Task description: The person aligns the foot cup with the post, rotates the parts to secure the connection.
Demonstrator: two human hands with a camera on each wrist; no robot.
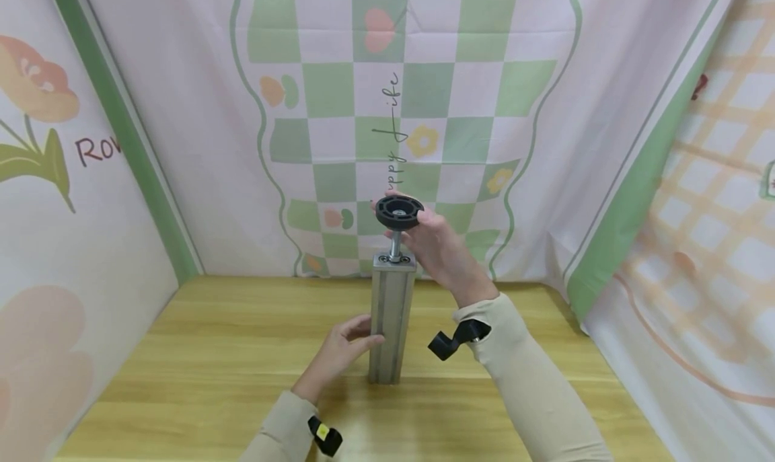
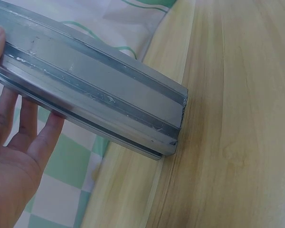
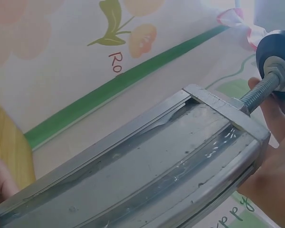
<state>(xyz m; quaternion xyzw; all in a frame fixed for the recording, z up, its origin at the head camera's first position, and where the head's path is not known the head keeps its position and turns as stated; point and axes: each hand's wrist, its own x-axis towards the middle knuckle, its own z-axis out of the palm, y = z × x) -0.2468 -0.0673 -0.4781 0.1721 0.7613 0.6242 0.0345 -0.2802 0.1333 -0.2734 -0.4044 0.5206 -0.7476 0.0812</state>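
An aluminium profile stands upright on the table, slotted along its sides, with an end plate bolted on top. From that plate rises a threaded rod, which carries a black round levelling foot. My right hand holds the foot by its rim, thumb on the near right side and fingers behind. Low on the profile, my left hand grips it between thumb and fingers from the left. The left wrist view shows the profile's bottom end against the wood.
The wooden table is bounded at the back by a hanging cloth with green checks. Printed cloths also hang at the left and right. A black strap mount sits on the right sleeve, another on the left.
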